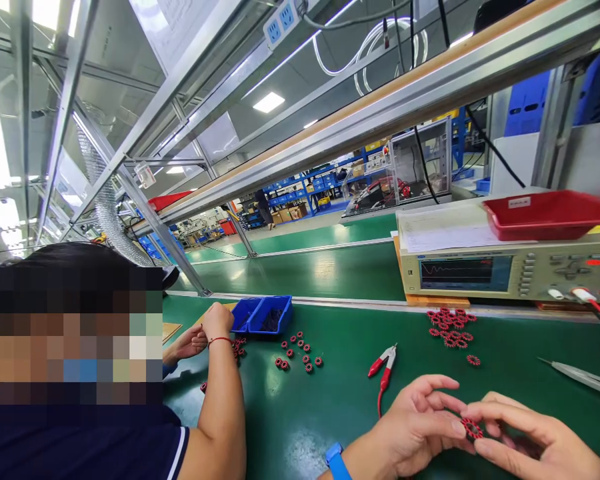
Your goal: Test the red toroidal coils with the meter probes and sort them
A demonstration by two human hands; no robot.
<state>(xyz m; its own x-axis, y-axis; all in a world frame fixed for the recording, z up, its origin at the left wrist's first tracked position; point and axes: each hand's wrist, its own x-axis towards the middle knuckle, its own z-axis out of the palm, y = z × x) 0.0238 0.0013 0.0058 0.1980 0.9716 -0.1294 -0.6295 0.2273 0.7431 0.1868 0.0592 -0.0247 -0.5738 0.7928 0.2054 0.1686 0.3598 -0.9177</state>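
The left hand point(415, 423) and the right hand point(535, 443) are pinching one red coil point(471, 429) together above the worktop point(330, 413); moving it is needing a fine, steady grip.

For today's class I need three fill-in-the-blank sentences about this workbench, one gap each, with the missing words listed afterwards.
The left hand and right hand pinch one small ____ coil ring between them.
The twin bins by the co-worker's hand are ____.
The red-handled clip lies on the ____ mat.
Missing words: red; blue; green.
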